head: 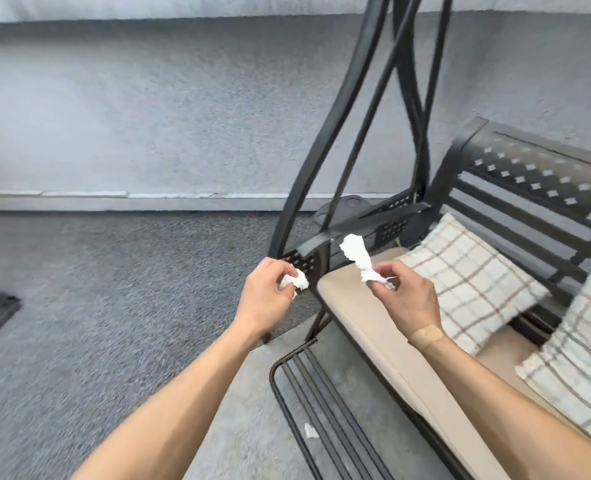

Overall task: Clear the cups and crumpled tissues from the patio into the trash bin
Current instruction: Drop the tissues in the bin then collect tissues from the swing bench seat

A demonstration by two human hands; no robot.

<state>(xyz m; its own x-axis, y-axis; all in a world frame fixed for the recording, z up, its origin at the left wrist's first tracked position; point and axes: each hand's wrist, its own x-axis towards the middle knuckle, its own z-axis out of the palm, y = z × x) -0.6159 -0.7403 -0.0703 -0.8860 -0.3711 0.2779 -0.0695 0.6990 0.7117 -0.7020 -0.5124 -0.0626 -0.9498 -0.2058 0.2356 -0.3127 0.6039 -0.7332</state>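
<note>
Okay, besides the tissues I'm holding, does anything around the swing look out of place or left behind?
Yes. A small white scrap, likely tissue, lies on the ground by the swing's footrest bars, below the seat cushion. Each hand already pinches a tissue: left hand, right hand. No cups or bin are in view.

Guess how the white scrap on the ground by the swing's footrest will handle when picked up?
The small white scrap looks like thin tissue, so probably very light and floppy. It lies flat on the concrete, so a fingertip pinch seems needed. The tissue in the right hand has ragged edges, so this scrap may tear too.
</note>
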